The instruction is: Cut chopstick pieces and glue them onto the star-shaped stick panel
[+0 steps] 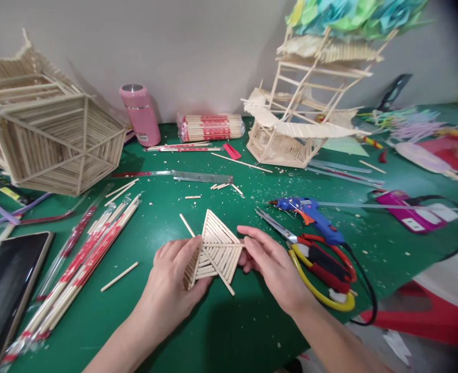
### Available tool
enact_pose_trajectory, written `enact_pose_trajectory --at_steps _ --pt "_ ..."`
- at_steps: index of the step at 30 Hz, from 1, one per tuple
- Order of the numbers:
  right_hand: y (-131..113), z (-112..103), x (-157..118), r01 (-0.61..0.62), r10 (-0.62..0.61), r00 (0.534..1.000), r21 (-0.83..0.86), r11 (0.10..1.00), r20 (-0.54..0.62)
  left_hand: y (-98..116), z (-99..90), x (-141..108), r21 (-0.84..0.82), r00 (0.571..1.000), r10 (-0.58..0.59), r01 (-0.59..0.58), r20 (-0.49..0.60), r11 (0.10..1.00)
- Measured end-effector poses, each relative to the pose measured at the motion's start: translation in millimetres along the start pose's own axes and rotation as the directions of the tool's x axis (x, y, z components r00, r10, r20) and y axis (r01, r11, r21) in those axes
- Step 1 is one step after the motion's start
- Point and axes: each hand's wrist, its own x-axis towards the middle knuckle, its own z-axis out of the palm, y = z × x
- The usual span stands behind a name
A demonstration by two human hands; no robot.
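Observation:
A small web-like panel of chopsticks point(223, 261), laid in nested rows, is held just above the green table. My left hand point(176, 272) is closed around its left side, fingers behind and thumb at the lower edge. Across its front lies a short chopstick piece point(222, 245), level, whose right end my right hand point(271, 264) pinches at the panel's right corner. Another chopstick piece point(225, 284) crosses the panel diagonally, jutting out at lower right and upper left. My right fingers partly hide behind the panel, so their exact grip there is hidden.
Right of my hands lie a blue glue gun point(310, 212) and red-handled cutters point(326, 259). Chopstick packs point(85, 259) and a phone point(15, 285) lie left. Behind stand a large stick model point(58, 134), a pink flask point(140, 116) and a tall stick structure point(302, 103).

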Motion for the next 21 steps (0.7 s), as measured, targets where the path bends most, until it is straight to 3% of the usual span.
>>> enact_pose_trajectory --at_steps 3,5,6,8,10,11,13,14,17,19,21 --pt "0.6 -3.9 -11.4 0.030 -0.035 0.997 -0.063 0.998 -0.073 -4.5 -8.7 1.6 -0.034 0.997 -0.071 0.070 -0.020 0.997" --pt "1.4 0.4 -24.5 0.170 -0.195 0.979 -0.279 0.945 -0.061 -8.6 -20.1 4.4 -0.108 0.983 -0.176 0.171 -0.042 0.979" --pt "2.5 5.9 -31.8 0.291 -0.315 0.949 -0.426 0.857 0.015 -10.6 -27.1 6.1 -0.158 0.970 -0.237 0.226 -0.053 0.961" --pt "6.5 24.1 -44.9 0.581 -0.480 0.811 -0.562 0.589 0.335 -13.5 -42.2 9.4 -0.250 0.928 -0.351 0.313 -0.125 0.916" --pt "12.5 49.7 -53.0 0.781 -0.465 0.625 -0.503 0.371 0.627 -14.7 -57.0 11.4 -0.307 0.886 -0.427 0.362 -0.178 0.880" --pt "15.1 63.6 -54.5 0.833 -0.449 0.553 -0.465 0.299 0.702 -14.7 -63.6 11.5 -0.305 0.864 -0.459 0.390 -0.205 0.869" --pt "17.2 90.1 -51.9 0.869 -0.432 0.495 -0.443 0.221 0.754 -14.4 -74.0 10.4 -0.276 0.830 -0.502 0.437 -0.243 0.856" --pt "15.9 101.3 -48.1 0.871 -0.400 0.491 -0.446 0.207 0.774 -14.1 -77.6 9.4 -0.262 0.819 -0.513 0.452 -0.257 0.853" --pt "3.9 121.5 -29.0 0.833 -0.339 0.554 -0.508 0.219 0.760 -12.9 -82.0 7.4 -0.263 0.820 -0.501 0.437 -0.277 0.860" --pt "-5.4 121.7 -14.6 0.792 -0.328 0.610 -0.559 0.246 0.721 -11.3 -80.4 8.2 -0.280 0.826 -0.497 0.427 -0.267 0.860" --pt "-10.0 110.4 -5.0 0.714 -0.303 0.700 -0.643 0.277 0.647 -9.7 -76.7 10.2 -0.321 0.833 -0.495 0.412 -0.248 0.853"
